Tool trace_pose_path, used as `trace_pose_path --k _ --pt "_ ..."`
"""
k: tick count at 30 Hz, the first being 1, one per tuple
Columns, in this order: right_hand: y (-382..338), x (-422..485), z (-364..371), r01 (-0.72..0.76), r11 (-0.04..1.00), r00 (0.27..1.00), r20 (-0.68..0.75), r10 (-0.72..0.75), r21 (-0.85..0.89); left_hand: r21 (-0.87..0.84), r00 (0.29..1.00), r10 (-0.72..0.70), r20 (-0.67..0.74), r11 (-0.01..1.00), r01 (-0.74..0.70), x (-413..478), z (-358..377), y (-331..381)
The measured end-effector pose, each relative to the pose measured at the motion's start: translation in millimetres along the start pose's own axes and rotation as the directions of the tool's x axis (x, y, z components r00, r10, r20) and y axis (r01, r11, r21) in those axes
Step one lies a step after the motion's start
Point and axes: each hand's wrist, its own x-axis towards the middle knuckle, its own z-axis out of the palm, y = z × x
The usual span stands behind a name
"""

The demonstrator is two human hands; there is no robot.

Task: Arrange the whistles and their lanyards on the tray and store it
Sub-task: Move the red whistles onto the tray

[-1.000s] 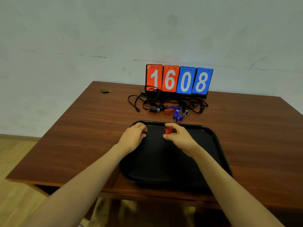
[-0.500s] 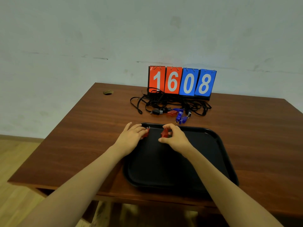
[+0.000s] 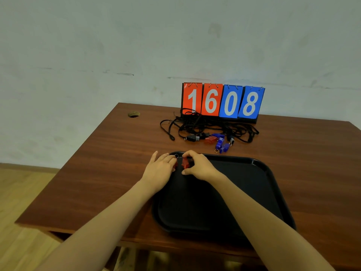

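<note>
near edge: two bare forearms across the front of the counter, converging on the black tray. tray flat on the counter, right of centre, its near rim close to the counter front.

far-left corner of the tray: both hands, nearly touching.
- left hand palm down, fingers close to straight and resting on red whistle #1, thumb splayed left over the wood. small metal ring at the fingertips, by the tray rim.
- right hand curled, pinching red whistle #2 between thumb and fingers, just beside #1. cannot tell whether #2 is touching the tray floor.

beyond the tray's far rim, on bare wood: loose clump of whistles. blue whistles with rings nearest the tray, count hard to read. loose red whistle just behind them, black clip to its left.

behind that: tangle of black lanyards spread along the foot of the flip scoreboard, showing 1608, red 16 and blue 08. round cable hole at the counter's far-left. pale wall at the back, wooden floor lower left.
</note>
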Motion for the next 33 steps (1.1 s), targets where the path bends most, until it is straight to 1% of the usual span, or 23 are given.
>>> trace_pose_path --k 6,10,13,16,22,26,30,33 --pt "-1.5 1.8 7.5 0.091 0.995 0.992 -0.088 -0.094 -0.04 -0.046 0.999 -0.032 0.025 0.998 0.033 2.3 -2.7 0.9" --pt "1.3 0.4 7.2 0.098 0.995 0.991 -0.085 -0.1 -0.029 -0.049 0.999 -0.041 0.036 0.998 0.043 2.6 -5.8 2.5" --pt "3.3 -0.8 7.0 0.123 0.991 0.986 -0.11 -0.129 -0.058 -0.051 0.999 -0.036 0.036 0.998 0.038 3.0 -6.2 3.1" --pt "2.5 -1.7 7.4 0.142 0.986 0.983 -0.105 -0.15 -0.084 -0.04 0.999 -0.025 0.032 0.999 0.027 2.8 -7.0 3.5" --pt "-0.2 -2.6 7.2 0.138 0.986 0.983 -0.112 -0.148 -0.092 -0.013 0.999 -0.029 0.026 0.999 0.029 -0.7 -8.6 9.3" --pt "3.9 -9.4 4.5 0.135 0.99 0.984 -0.116 -0.138 -0.031 -0.008 0.999 -0.025 0.04 1.0 0.026 -4.0 -10.1 9.6" --pt "12.9 -17.5 -15.3 0.123 0.99 0.979 -0.158 -0.133 -0.071 -0.034 0.999 -0.008 -0.035 0.999 0.007 -3.6 -15.0 16.7" --pt "26.6 -20.6 -38.1 0.103 0.99 0.955 -0.268 -0.125 -0.096 -0.062 0.993 0.025 -0.113 0.998 -0.032 7.9 -17.5 32.5"
